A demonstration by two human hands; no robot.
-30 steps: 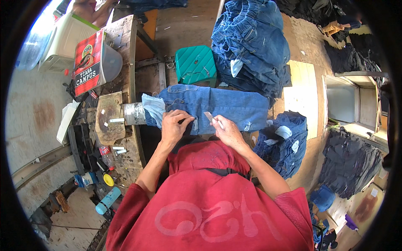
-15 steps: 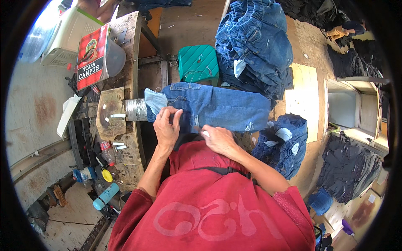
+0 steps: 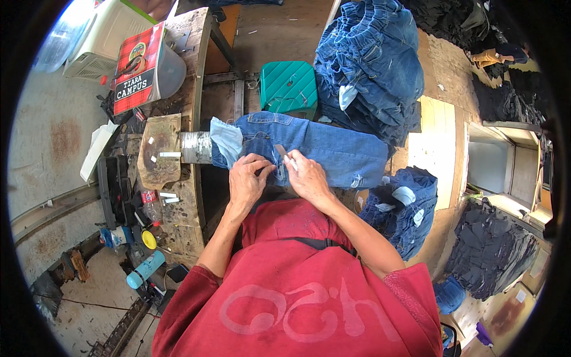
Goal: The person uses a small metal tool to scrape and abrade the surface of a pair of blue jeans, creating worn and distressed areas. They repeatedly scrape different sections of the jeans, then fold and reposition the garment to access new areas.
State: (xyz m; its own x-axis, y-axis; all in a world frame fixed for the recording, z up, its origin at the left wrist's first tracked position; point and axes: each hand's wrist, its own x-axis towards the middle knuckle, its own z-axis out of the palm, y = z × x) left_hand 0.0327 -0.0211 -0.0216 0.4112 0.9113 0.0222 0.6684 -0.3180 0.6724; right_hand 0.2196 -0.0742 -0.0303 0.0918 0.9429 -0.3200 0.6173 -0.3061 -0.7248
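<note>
Since a moment ago your hands have drawn together on the blue jeans (image 3: 309,146), which lie pulled over a metal cylinder (image 3: 195,147) at the worktop (image 3: 178,196) edge. Your left hand (image 3: 248,178) pinches the denim; your right hand (image 3: 306,175) closes on a small blade-like tool (image 3: 281,150). Denim is soft and limp, so hold it taut beside the seam.
</note>
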